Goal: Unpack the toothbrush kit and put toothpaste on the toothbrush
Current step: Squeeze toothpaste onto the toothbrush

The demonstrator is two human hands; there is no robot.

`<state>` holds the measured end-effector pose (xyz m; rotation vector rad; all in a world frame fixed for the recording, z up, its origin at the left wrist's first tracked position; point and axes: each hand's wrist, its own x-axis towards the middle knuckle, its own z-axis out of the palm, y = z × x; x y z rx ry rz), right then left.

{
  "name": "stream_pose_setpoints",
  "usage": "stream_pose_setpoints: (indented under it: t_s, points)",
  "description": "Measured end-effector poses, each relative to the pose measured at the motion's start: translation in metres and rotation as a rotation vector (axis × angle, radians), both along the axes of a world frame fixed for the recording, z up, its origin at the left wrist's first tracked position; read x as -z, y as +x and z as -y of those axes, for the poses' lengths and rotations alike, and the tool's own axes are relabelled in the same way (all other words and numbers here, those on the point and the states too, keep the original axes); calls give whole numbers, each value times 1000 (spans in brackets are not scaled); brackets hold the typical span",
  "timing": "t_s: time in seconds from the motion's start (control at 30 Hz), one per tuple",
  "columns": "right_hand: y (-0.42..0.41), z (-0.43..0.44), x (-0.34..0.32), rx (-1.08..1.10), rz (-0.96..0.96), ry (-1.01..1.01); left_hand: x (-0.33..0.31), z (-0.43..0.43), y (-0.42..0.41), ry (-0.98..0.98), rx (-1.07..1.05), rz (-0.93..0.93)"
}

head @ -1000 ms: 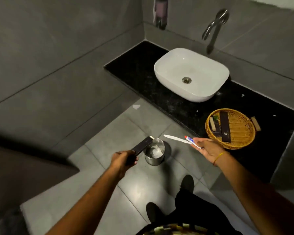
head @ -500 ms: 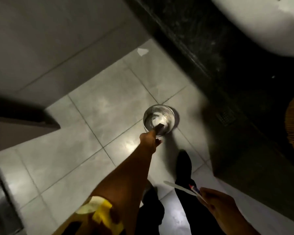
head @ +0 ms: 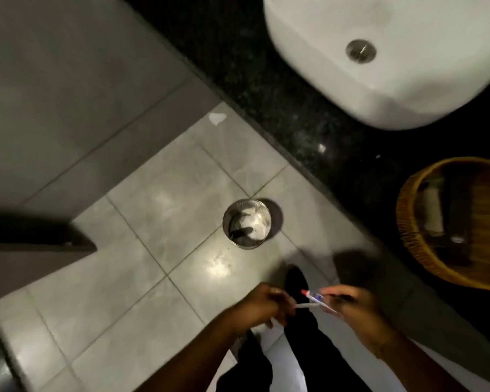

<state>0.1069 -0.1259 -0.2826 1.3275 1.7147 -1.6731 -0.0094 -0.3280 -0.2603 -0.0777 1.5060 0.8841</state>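
Grey tiled floor [head: 142, 222], small steel bin [head: 246, 223] now holding the dark box. Left hand [head: 262, 308] is back from it, fingers closed on the white toothbrush [head: 306, 306]; right hand [head: 351, 306] pinches the small toothpaste tube [head: 313, 297] just above.

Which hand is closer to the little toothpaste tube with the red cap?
The right hand. It is holding the toothpaste tube, with the red cap poking out past its fingers. The left hand is a little way off to the tube's left, gripping the white toothbrush.
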Motion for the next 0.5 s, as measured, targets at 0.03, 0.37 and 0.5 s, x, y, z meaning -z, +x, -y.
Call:
stream_pose_setpoints:
  t_s: [0.03,0.37,0.5]
  points:
    - [-5,-3,-16,7,-38,5,-18,-5,1,9,12,-50]
    - [-33,-112,-199,-38,-390,327,-148,-83,-25,107,-53,-323]
    - [-20,-187,-231,-12,-358,466,-163,-159,-20,103,-98,-336]
